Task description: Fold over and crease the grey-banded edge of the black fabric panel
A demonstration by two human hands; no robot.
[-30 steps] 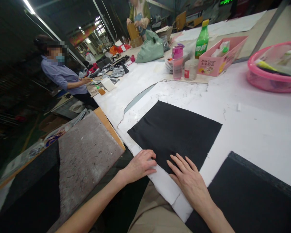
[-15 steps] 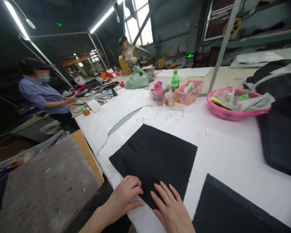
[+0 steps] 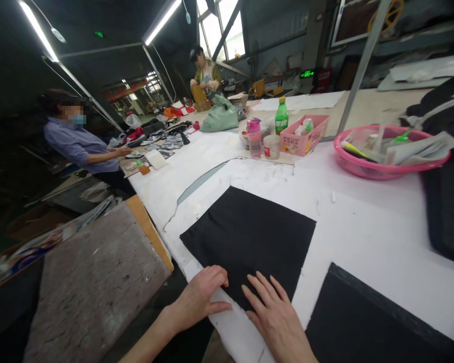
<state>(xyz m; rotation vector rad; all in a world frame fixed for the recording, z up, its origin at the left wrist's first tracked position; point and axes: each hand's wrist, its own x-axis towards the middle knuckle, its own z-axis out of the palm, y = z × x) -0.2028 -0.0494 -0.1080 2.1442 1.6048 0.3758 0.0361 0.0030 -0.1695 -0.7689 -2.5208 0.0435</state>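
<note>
A flat black piece of fabric [image 3: 253,232] lies on the white-covered table [image 3: 348,232] in front of me. My left hand [image 3: 206,292] rests at its near left edge, fingers curled over the edge, the thumb apart from them on the white cover. My right hand [image 3: 270,307] lies on the near part of the fabric with its fingers spread. A second black piece [image 3: 371,322] with a textured strip along its upper edge lies at the lower right.
Beyond the fabric stand a pink bottle [image 3: 254,138], a green bottle [image 3: 282,117], a jar [image 3: 271,147] and a pink box [image 3: 304,135]. A pink basin [image 3: 386,171] is at the right. One person [image 3: 79,141] works at the left, another [image 3: 206,75] farther back.
The whole view has shifted, so things appear slightly farther right and mostly higher. Both hands keep nearly the same place on the black fabric.
</note>
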